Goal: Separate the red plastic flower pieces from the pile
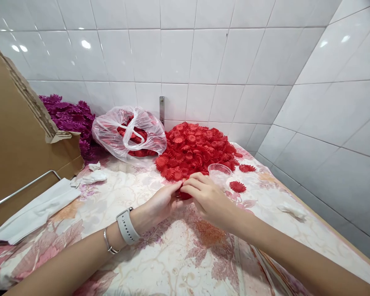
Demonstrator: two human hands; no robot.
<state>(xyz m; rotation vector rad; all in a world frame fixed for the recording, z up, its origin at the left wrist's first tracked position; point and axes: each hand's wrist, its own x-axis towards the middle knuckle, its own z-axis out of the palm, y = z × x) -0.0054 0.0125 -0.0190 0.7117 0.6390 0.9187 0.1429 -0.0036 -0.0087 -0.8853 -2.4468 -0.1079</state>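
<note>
Both of my hands meet over the table, closed around a red fabric flower [185,194] that is mostly covered by my fingers. My left hand [166,200] grips it from the left, with a watch and a bracelet on that arm. From the right, my right hand [206,195] has its fingers curled over the top of the same flower. Just behind my hands rises a big pile of red fabric flowers [194,148]. A clear plastic cup [220,170] stands right beside the pile. Two loose red flowers [237,186] lie to the right of the cup.
A clear plastic bag [111,133] with red pieces sits left of the pile, before purple flowers [69,119]. At the left stands a cardboard box [21,123], with white paper [40,209] by it. Crumpled tissue [291,211] lies on the floral tablecloth [160,263]. Tiled walls enclose the back and right.
</note>
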